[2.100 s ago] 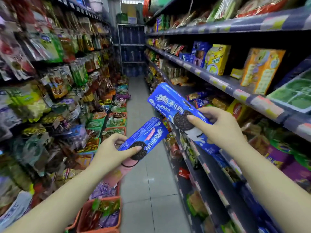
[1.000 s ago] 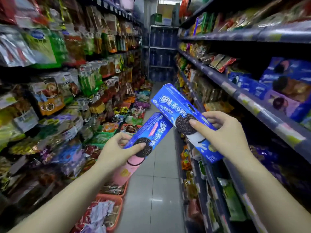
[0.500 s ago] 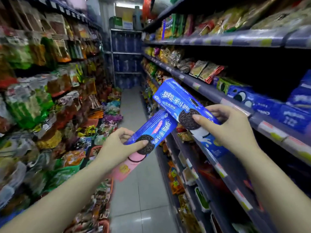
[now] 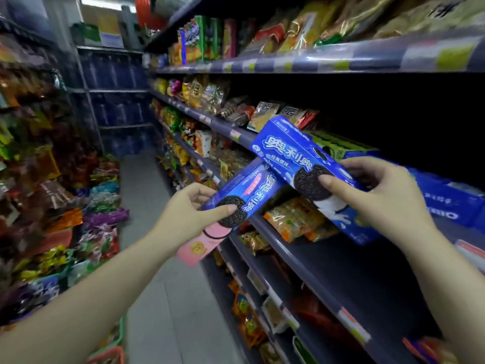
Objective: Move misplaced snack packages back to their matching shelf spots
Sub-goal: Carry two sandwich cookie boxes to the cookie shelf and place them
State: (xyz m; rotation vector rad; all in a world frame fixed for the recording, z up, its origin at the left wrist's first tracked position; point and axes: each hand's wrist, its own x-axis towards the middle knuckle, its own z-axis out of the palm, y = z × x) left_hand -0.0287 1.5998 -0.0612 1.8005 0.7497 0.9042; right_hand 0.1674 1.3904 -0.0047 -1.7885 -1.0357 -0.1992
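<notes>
Each hand pinching a cookie box, the right hand (image 4: 378,195) brings the large blue box (image 4: 301,164) toward the matching blue boxes (image 4: 451,203), needing a level slide in.

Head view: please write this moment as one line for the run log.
left hand: holds blue-pink cookie box | right hand: holds blue cookie box | both boxes: at right shelf, not placed
</notes>
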